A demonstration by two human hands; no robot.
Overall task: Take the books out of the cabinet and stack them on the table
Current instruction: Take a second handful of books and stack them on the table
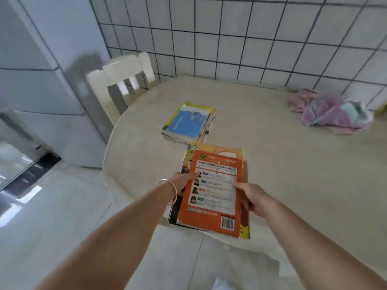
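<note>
I see my left hand (pixel 184 180) and right hand (pixel 250 196) grasping a bundle of books (pixel 211 193) by its sides over the near table (pixel 282 164) edge; its top cover is orange with a white text panel and barcode. A blue-covered stack (pixel 188 122) lies beyond.

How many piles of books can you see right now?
2. One pile with a blue cover lies on the table near the chair. The other, orange book on top, is held in both hands at the table's near edge. Single books can't be counted.
</note>
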